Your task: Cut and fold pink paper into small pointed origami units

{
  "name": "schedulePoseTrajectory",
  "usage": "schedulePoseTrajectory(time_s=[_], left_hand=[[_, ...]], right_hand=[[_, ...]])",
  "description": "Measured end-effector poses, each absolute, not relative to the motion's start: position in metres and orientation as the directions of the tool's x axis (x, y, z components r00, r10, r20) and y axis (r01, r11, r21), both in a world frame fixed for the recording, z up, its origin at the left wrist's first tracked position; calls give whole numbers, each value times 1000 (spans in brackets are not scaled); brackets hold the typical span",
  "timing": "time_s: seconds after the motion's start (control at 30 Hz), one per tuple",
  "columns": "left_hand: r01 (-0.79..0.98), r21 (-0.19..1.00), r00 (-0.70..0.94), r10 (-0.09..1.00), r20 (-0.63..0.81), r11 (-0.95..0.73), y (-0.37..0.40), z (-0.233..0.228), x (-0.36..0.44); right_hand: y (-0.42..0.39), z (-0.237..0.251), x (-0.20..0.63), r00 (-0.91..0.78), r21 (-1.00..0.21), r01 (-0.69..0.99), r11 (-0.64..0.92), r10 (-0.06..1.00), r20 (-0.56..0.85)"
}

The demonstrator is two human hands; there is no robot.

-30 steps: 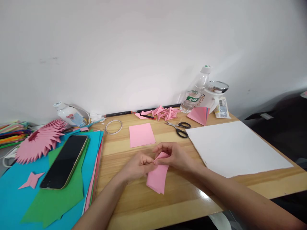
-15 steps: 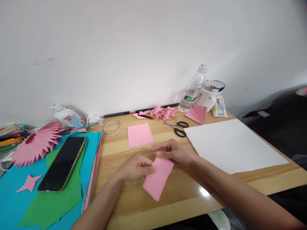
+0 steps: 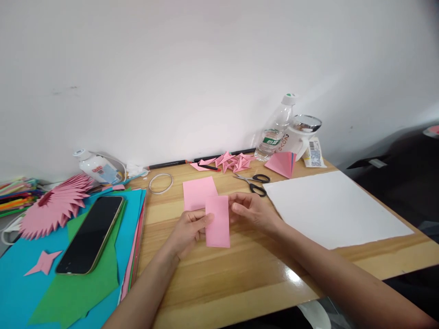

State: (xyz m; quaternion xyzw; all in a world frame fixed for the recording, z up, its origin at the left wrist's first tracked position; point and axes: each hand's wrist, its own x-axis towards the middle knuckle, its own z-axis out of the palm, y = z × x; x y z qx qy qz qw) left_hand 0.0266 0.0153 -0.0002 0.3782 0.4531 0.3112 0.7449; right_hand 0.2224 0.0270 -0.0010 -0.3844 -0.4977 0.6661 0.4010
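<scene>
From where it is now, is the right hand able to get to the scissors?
Probably yes. The right hand holds the folded pink paper with the left hand, and the scissors lie just beyond it on bare table, nothing between.

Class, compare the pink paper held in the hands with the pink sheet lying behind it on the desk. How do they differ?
The held pink paper is a narrow, tall strip; the flat pink sheet is wider, nearly square. The held paper is gripped by the left hand and right hand; the sheet lies untouched on the desk. The strip overlaps the sheet's near edge. Both are the same pink.
</scene>
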Motion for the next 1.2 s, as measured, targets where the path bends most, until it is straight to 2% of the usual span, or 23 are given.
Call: schedulePoseTrajectory(time_s=[0.13, 0.23, 0.33, 0.43, 0.5, 0.6, 0.7, 0.83, 0.97, 1.1, 1.2], left_hand=[[-71, 889, 434, 816, -381, 453, 14, 1, 29], [-13, 950, 430, 860, -276, 311, 13, 3, 31], [28, 986, 347, 924, -164, 165, 13, 5, 34], [55, 995, 233, 967, -99, 88, 13, 3, 34], [-1, 996, 161, 983, -83, 85, 14, 0, 33], [-184, 978, 42, 995, -95, 101, 17, -2, 31], [-230, 969, -55, 993, -101, 86, 21, 0, 29], [-151, 984, 38, 996, -85, 90, 22, 5, 28], [-92, 987, 120, 986, -119, 130, 21, 3, 25], [-146, 974, 181, 973, -146, 174, 21, -2, 24], [-191, 971, 129, 985, -119, 142, 22, -1, 24]], right_hand=[[26, -4, 222, -316, -988, -79, -133, 943, -102], [26, -6, 221, -303, -995, -1, -99, 948, -94], [23, -8, 219, -333, -996, 77, -50, 940, -72], [20, -8, 215, -358, -995, 98, -28, 932, -61], [17, -8, 213, -397, -996, 68, -52, 915, -75], [15, -6, 211, -457, -994, 36, -103, 883, -108], [18, -4, 214, -367, -995, 68, -75, 926, -95], [21, -4, 218, -222, -994, 109, 8, 975, -17], [18, -7, 217, -243, -993, 114, 38, 970, 9], [18, -10, 216, -207, -994, 102, 50, 978, 28], [20, -9, 217, -146, -997, 78, 29, 989, 18]])
